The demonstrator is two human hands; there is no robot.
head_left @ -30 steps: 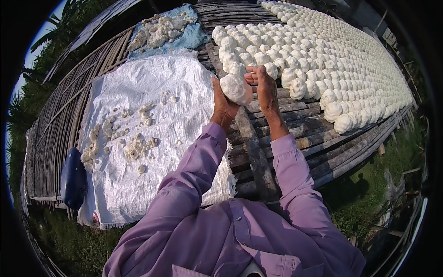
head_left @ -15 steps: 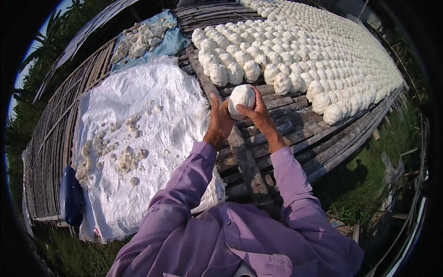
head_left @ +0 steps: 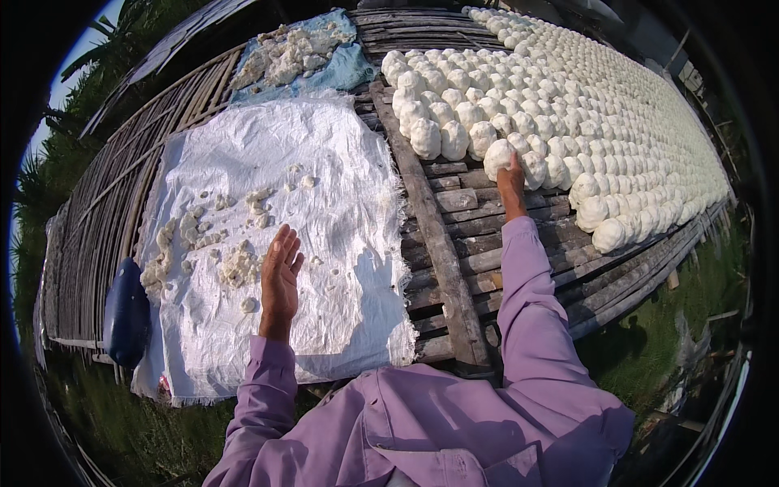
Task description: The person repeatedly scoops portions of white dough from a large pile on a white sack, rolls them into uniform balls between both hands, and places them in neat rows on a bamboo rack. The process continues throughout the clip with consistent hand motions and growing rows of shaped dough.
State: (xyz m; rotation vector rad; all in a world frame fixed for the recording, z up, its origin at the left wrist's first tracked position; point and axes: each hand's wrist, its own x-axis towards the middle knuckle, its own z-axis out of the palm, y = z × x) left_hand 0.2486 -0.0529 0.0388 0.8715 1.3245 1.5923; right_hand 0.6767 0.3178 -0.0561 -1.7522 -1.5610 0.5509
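Note:
My right hand (head_left: 512,180) is closed on a round white ball of a dough-like stuff (head_left: 498,159), at the near left end of a row of such balls. The thumb and palm side lie on the ball's right; some fingers are hidden behind it. Many similar white balls (head_left: 519,101) stand in tight rows to the right and beyond. My left hand (head_left: 281,276) hovers over a white woven sheet (head_left: 324,146), holding nothing, its fingers stretched out. Close to that hand, white crumbly lumps (head_left: 240,266) lie scattered on the sheet.
Dark bamboo poles (head_left: 479,235) form the platform, with a thick plank (head_left: 438,252) across them. A blue cloth (head_left: 345,69) at the back carries a heap of pale chunks (head_left: 284,55). At the left edge sits a dark blue container (head_left: 127,316). Grass (head_left: 649,349) lies below on the right.
My hands have parted. The right hand has carried the white ball away to the right, to the rows. My left hand has let go and moved left over the sheet.

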